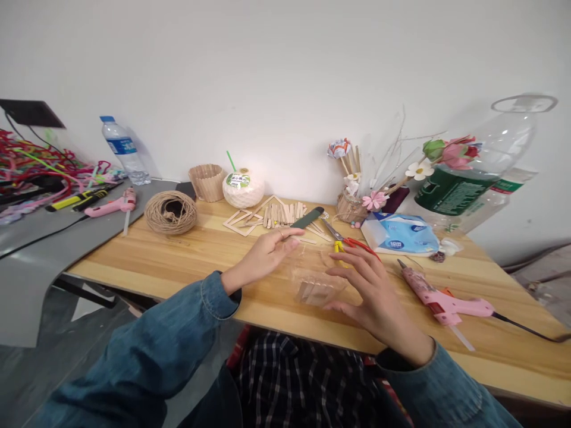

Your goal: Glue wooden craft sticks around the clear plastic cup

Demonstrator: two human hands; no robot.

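A dark green flat stick with a rounded end point(308, 218) juts from the closed fingers of my left hand point(263, 254). My right hand point(372, 288) has its fingers spread and curved, apparently holding nothing. Between the two hands stands a clear plastic container point(317, 261), with several wooden craft sticks point(316, 291) side by side on its near side; its outline is blurred. Just behind my right fingertips lie scissors with red handles point(359, 244) and a yellow-handled tool point(339, 246), partly hidden by the fingers.
Loose wooden sticks point(285, 214), a twine roll point(170, 213), a stick-covered pot point(207, 182) and a white coconut point(243, 187) are behind. At right are a pink glue gun point(446, 300), a tissue pack point(399, 233) and a large bottle point(464, 184). Another glue gun point(111, 205) lies left.
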